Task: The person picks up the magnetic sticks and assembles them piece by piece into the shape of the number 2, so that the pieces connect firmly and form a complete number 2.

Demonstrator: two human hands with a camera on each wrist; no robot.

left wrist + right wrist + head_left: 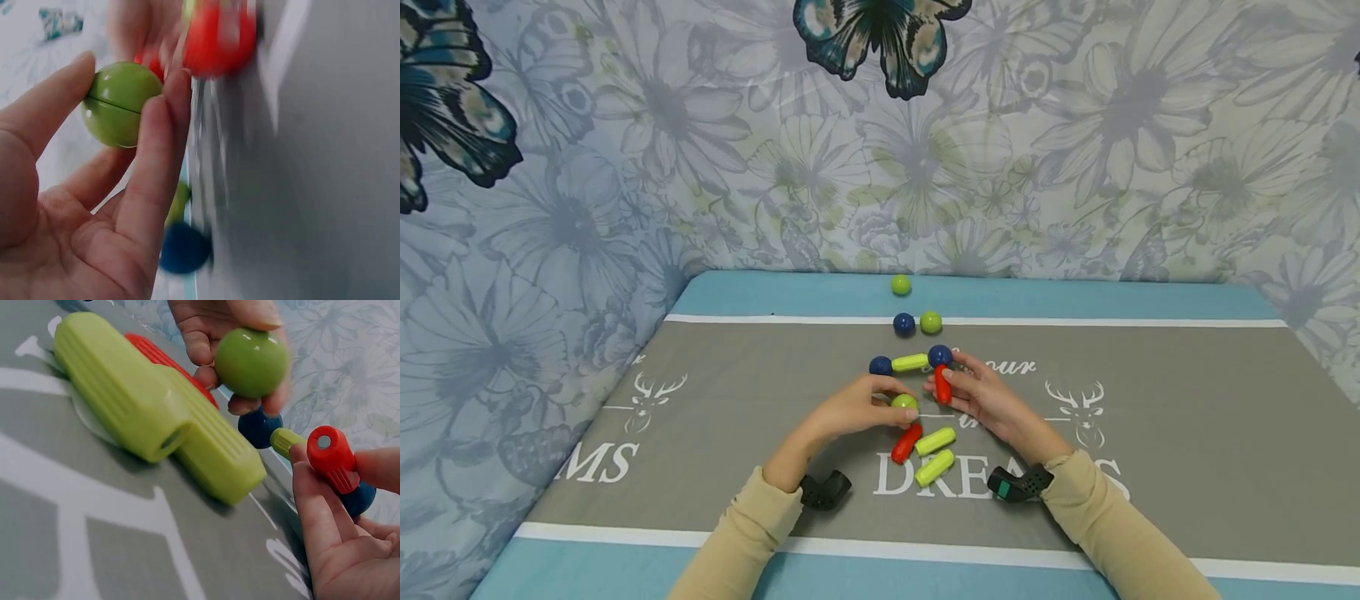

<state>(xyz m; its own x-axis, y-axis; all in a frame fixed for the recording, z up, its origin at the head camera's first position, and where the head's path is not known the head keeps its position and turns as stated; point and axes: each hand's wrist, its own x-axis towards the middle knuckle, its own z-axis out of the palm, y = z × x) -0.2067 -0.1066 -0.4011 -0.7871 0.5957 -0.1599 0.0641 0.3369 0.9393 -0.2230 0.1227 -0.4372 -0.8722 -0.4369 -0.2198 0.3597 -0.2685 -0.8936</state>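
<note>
Pinching fingers clamp on a piece in each grip: the left hand [853, 407] holds a glossy green ball [112, 122], the right hand [992, 400] a red rod [339, 470] whose far end meets a blue ball [940, 356]. Behind rises a flower-printed backdrop [925, 208]; before it spreads a flat grey cloth [737, 483] lettered in white. Both hands slant inward above the cloth, the green ball just left of the red rod. Two ribbed lime rods [119, 387] lie side by side near a second red rod [907, 444]. Another lime rod [910, 362] bridges the blue ball and a second blue ball [880, 366]. Three smooth balls [905, 325] sit beyond. Smallest, a round silvery disc [324, 442] fills the held rod's tip.
</note>
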